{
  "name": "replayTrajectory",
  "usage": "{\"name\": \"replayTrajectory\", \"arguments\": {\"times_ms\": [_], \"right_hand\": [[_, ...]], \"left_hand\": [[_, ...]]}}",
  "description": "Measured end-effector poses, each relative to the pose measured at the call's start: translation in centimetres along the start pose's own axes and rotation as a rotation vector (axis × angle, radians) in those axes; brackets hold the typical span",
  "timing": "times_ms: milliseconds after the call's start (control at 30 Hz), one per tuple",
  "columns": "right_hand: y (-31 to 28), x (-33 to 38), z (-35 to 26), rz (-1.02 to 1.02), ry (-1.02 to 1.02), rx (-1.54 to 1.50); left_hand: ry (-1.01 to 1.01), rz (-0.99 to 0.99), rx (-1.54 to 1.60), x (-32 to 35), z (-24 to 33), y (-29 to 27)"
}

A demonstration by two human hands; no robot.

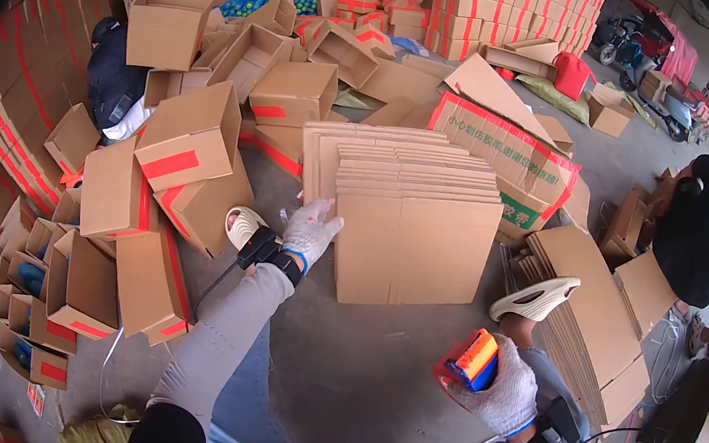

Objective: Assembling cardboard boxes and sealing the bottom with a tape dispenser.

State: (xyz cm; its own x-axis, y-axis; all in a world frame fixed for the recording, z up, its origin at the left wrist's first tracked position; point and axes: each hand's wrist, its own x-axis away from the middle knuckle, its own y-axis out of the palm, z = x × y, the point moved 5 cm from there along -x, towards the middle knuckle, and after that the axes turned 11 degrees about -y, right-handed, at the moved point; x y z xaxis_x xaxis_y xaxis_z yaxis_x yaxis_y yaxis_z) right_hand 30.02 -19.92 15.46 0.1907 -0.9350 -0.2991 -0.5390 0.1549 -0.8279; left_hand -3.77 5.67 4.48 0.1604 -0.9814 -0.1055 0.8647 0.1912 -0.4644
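On grey floor (339, 361), flattened cartons (412, 246) stand near boxes (189, 135) (many red-taped).

One tape dispenser (478, 361) — two slippers (536, 297)

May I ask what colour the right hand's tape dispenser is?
The tape dispenser is orange and blue (head view).

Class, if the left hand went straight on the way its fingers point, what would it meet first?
Probably the upright stack of flattened cardboard, on its left side; whether the left hand touches it is unclear.
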Motion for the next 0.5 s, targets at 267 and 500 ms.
{"name": "replayTrajectory", "arguments": {"times_ms": [267,500], "right_hand": [[1.0,2.4,4.9,-0.052,0.147,-0.114],[1.1,4.3,6.1,-0.011,0.188,-0.084]], "left_hand": [[0.199,0.092,-1.085,-2.1,0.1,12.0],[0.26,-0.209,-0.782,3.3,3.9,8.7]]}}
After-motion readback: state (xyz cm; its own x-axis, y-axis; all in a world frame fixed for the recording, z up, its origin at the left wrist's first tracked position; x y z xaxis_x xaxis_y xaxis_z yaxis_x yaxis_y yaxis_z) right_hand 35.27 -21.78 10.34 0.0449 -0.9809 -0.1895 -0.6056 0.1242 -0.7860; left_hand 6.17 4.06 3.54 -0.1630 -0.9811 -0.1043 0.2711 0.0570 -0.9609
